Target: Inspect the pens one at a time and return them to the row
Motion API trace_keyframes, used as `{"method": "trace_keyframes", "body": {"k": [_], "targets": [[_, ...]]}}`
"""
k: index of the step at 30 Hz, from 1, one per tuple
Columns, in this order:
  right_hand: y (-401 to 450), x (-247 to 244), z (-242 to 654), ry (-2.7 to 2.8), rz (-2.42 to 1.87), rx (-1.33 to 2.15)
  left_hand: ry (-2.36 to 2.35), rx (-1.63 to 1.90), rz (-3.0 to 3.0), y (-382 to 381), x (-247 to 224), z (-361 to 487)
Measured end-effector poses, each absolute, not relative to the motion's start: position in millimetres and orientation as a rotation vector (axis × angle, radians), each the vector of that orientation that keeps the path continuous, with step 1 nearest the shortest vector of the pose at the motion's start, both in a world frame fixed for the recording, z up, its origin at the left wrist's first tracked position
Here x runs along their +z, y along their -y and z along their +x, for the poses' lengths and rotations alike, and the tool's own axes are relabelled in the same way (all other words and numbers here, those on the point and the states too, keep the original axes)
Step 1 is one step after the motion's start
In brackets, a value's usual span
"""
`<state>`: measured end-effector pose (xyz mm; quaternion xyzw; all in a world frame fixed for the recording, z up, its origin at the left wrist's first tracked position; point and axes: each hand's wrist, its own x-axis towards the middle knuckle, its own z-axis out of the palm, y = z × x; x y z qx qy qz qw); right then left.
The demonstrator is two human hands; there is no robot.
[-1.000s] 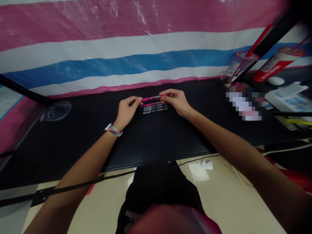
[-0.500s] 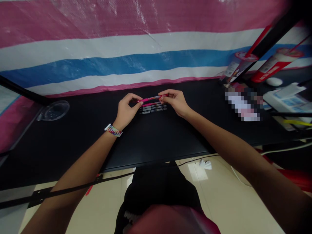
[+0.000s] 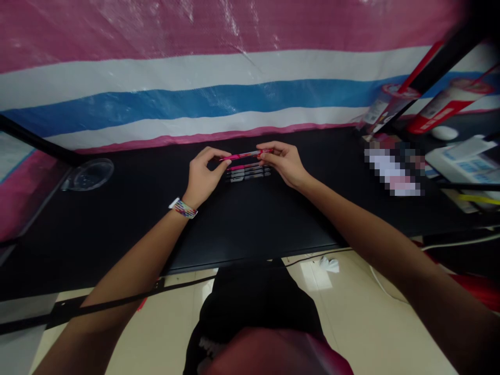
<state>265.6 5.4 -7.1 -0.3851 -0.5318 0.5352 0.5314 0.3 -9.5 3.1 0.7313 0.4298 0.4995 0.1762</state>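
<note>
pink pen [image 3: 244,155] held level just above the row of pens [image 3: 247,173] on the black bench [image 3: 117,219], on the far side of that row. left hand [image 3: 203,174] pinched shut on the pen's left end, right hand [image 3: 284,162] pinched shut on its right end, other fingers curled loosely. probably light, stiff and smooth plastic, liable to roll; best gripped by fingertips near both ends, as here. clear lid [image 3: 89,174] lying well left of the row.
</note>
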Motion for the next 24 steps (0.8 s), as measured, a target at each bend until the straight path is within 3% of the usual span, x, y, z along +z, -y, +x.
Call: {"method": "trace_keyframes", "body": {"k": [9, 24], "targets": [[0, 9, 269, 1.170, -0.731, 1.687, -1.165, 1.525, 2.059, 9, 2, 1], [2, 9, 266, 1.017, -0.683, 1.778, -1.140, 1.545, 2.062, 9, 0, 1]]}}
